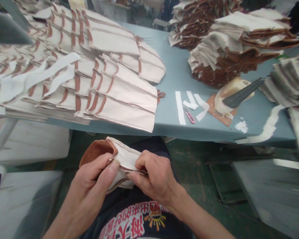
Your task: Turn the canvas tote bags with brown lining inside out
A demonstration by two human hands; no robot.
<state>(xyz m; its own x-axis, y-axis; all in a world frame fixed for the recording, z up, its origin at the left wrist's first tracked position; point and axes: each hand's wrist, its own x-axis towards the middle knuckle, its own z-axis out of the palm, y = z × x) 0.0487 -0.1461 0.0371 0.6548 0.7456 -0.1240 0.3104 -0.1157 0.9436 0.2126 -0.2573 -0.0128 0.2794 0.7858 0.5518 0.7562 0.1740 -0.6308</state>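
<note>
Over my lap I hold a sewn leather piece point(128, 156), off-white on one face with a brown side that curls open at its left end. My left hand point(97, 179) pinches its seam near the brown edge, thumb on top. Farther right along the same seam, my right hand point(155, 174) is closed on the piece with fingers curled. Part of the piece is hidden behind both hands. Beyond it, rows of similar off-white pieces with brown edging point(124, 96) lie overlapped on the table.
The blue-grey table point(164, 116) carries white strips point(180, 108), a pink cutter point(189, 117) and a glue pot with a dark handle point(225, 96). Stacks of brown and off-white pieces point(221, 59) stand at the back right. A grey surface point(266, 189) is at lower right.
</note>
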